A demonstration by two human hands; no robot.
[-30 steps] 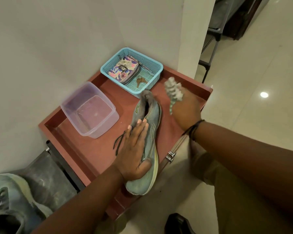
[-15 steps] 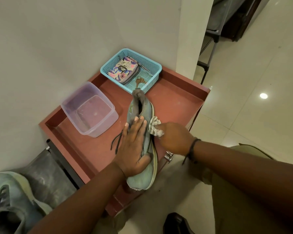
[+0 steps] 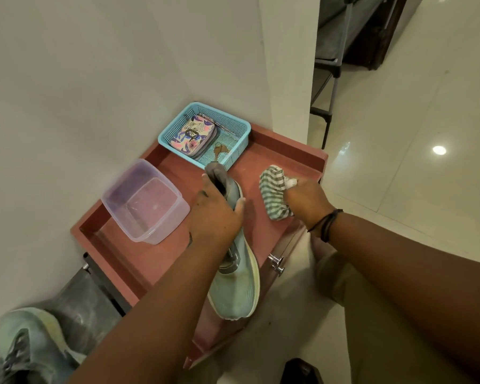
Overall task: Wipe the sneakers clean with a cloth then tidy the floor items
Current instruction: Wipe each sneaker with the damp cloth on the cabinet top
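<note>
Gripping the pale green sneaker (image 3: 234, 284) around its heel collar, my left hand (image 3: 215, 213) has its fingers (image 3: 205, 180) curled over the far side and the thumb against the near side. It lies lengthwise on the red worktop (image 3: 155, 261), heel by the blue basket (image 3: 205, 134), toe over the near edge. My right hand (image 3: 306, 202) holds the striped cloth (image 3: 272, 189) bunched in curled fingers, just right of the sneaker and apart from it.

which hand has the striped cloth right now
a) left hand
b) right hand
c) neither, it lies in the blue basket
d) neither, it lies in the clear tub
b: the right hand grips the striped cloth beside the sneaker, while the left hand holds the sneaker near its heel.
</note>
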